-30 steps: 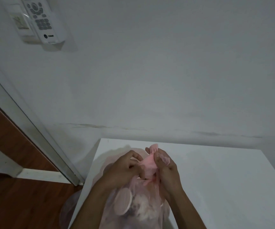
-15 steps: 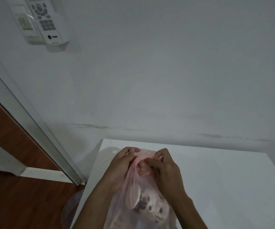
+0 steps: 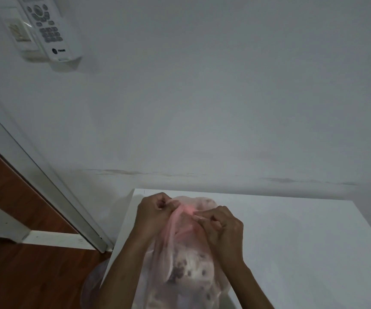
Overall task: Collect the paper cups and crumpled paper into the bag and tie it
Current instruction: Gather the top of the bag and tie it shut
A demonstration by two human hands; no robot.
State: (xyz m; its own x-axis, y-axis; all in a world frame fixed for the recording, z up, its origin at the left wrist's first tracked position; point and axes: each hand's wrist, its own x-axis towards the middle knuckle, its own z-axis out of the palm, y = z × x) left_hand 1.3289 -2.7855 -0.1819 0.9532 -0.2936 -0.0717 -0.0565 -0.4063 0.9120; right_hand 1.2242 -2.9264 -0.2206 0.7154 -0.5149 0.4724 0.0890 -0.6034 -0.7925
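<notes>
Hands: left hand (image 3: 155, 210) and right hand (image 3: 221, 224) each pinch a twisted strip of the thin translucent pink bag (image 3: 180, 259); spotted paper cups (image 3: 189, 267) bulge below the grips.

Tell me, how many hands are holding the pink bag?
2. The left hand pinches the bag at its gathered top on the left side; the right hand pinches it on the right.

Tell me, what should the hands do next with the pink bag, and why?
Probably pull the two gathered ends apart to snug the knot. The left hand and right hand each pinch a twisted end of the pink bag, the strands cross between them, and the spotted paper cups already sit inside, so only tightening seems left.
</notes>
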